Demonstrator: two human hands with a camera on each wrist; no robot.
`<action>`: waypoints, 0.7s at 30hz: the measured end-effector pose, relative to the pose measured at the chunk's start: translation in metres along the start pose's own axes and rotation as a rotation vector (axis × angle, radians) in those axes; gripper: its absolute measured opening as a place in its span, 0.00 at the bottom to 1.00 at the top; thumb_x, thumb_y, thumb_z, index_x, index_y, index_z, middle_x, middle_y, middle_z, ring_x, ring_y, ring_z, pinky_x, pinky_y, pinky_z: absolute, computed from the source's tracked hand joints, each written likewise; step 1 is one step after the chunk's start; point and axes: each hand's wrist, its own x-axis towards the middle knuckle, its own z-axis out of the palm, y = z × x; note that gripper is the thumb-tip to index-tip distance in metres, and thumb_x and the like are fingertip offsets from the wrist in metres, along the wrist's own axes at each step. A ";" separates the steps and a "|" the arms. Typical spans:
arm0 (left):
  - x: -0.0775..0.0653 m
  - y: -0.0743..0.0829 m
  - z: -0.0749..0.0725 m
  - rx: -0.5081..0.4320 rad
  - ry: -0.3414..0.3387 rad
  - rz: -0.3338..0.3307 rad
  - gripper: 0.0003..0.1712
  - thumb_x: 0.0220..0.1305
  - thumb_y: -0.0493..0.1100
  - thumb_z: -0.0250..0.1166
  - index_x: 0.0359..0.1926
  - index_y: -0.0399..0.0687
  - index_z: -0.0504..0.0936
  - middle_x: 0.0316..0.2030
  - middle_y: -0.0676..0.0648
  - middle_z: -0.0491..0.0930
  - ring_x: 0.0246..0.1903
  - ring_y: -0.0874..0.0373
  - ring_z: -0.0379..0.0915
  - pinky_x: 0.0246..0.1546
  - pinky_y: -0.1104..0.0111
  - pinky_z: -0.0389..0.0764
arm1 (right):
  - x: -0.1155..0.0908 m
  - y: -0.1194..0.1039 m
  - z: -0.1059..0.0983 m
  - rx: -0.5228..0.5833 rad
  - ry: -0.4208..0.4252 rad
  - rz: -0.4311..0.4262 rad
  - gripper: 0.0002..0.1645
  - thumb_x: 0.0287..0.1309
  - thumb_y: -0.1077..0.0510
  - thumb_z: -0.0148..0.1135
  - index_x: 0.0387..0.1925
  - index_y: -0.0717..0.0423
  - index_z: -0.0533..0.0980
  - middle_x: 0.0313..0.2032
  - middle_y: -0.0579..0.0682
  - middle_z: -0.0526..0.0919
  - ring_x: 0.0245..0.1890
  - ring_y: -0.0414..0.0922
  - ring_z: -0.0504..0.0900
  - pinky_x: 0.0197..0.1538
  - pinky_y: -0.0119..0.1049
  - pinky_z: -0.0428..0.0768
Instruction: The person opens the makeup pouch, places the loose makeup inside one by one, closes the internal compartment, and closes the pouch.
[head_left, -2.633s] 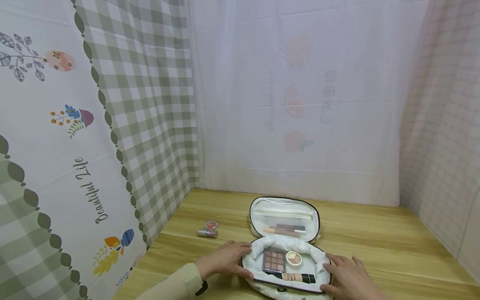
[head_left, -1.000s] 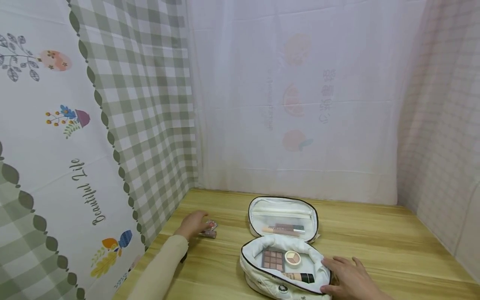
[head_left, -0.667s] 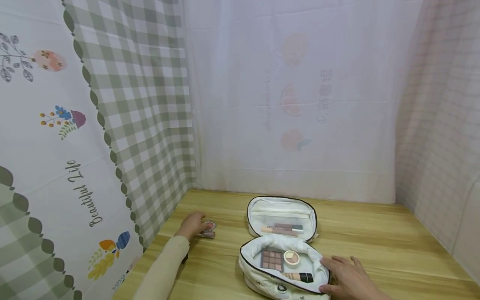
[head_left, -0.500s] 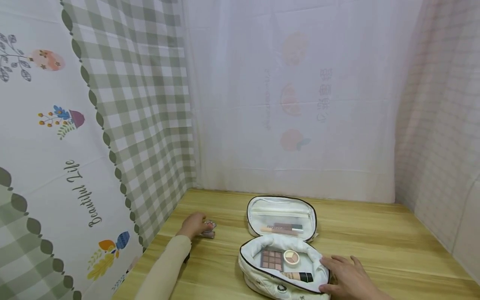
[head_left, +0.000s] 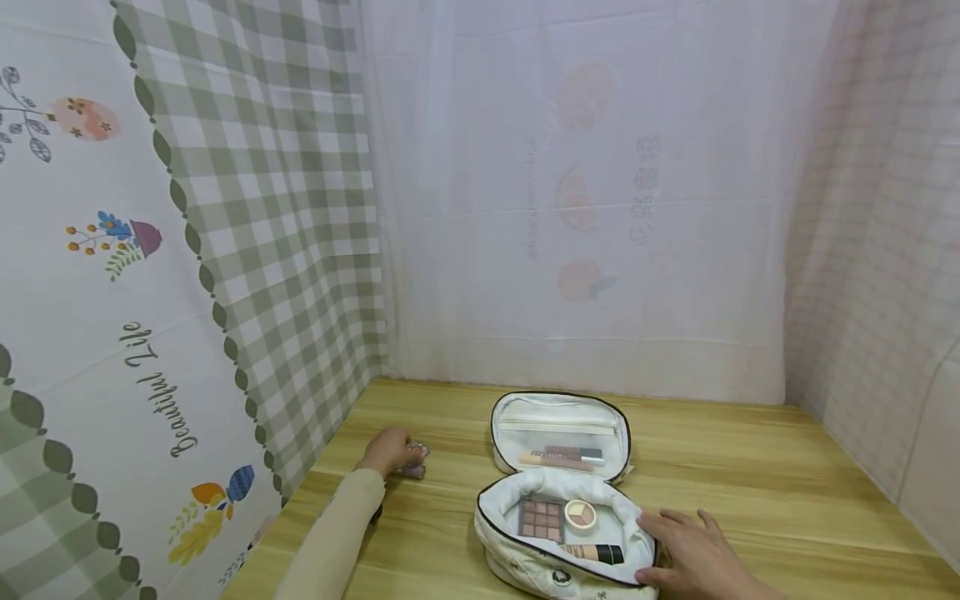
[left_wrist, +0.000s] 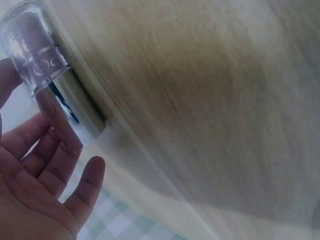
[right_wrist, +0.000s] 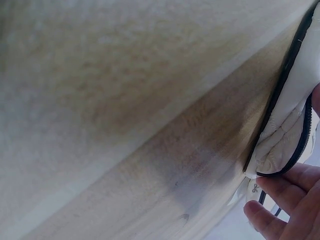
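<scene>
Left hand [head_left: 387,452] pinches a clear, silver-capped lip gloss tube [left_wrist: 50,75] at the left of the wood-grain table [head_left: 750,475], beside a small compact [head_left: 423,448], and only these two seem left outside the makeup bag [head_left: 517,568]. Inside its softly quilted white body already sit a square nine-pan palette [head_left: 542,520], round three-shade pot [head_left: 581,515] and black-capped foundation tube [head_left: 600,553], with slim sticks [head_left: 566,455] in the lid's sheer pocket [head_left: 558,427], while the right hand [head_left: 696,552] grips the rim

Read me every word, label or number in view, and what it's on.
"Beautiful Life": left curtain.
Back curtain: faint mirrored characters, unreadable.
Slim tubes in the lid: lettering too small.
Black-capped tube in the bag: markings too small.
Shiny tube by the left hand: pale marks, unreadable.
</scene>
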 end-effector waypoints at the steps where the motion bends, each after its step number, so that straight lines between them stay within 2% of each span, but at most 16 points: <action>1: 0.000 0.000 0.001 -0.002 -0.002 -0.002 0.14 0.56 0.46 0.74 0.33 0.39 0.84 0.29 0.48 0.81 0.29 0.53 0.74 0.34 0.58 0.78 | 0.000 0.000 0.000 0.001 -0.001 0.001 0.48 0.36 0.26 0.73 0.53 0.53 0.81 0.49 0.47 0.84 0.57 0.58 0.76 0.56 0.75 0.60; 5: 0.002 0.001 0.002 0.005 0.012 0.003 0.12 0.57 0.45 0.71 0.34 0.40 0.84 0.29 0.48 0.81 0.29 0.53 0.75 0.35 0.57 0.78 | 0.000 0.000 0.000 -0.003 0.003 0.000 0.47 0.36 0.27 0.74 0.53 0.53 0.81 0.49 0.47 0.84 0.57 0.58 0.76 0.56 0.75 0.60; 11: 0.007 0.002 0.001 0.013 0.064 0.052 0.19 0.59 0.49 0.68 0.43 0.37 0.86 0.37 0.43 0.84 0.37 0.48 0.78 0.43 0.53 0.79 | 0.002 0.000 0.000 -0.005 -0.017 0.002 0.48 0.36 0.27 0.73 0.53 0.55 0.81 0.49 0.49 0.84 0.57 0.59 0.76 0.56 0.75 0.60; 16: 0.009 0.007 -0.003 0.029 0.086 0.140 0.16 0.57 0.48 0.71 0.39 0.39 0.86 0.32 0.48 0.83 0.31 0.54 0.76 0.37 0.57 0.79 | 0.002 0.001 0.001 -0.007 -0.020 0.001 0.49 0.36 0.26 0.73 0.54 0.55 0.81 0.49 0.50 0.84 0.56 0.59 0.76 0.56 0.75 0.60; 21: 0.005 0.026 -0.007 0.066 0.076 0.239 0.13 0.57 0.45 0.71 0.38 0.39 0.86 0.30 0.50 0.80 0.28 0.58 0.70 0.33 0.62 0.76 | 0.002 0.001 0.002 -0.001 -0.023 0.005 0.50 0.36 0.26 0.72 0.54 0.55 0.81 0.50 0.50 0.84 0.57 0.58 0.76 0.56 0.75 0.60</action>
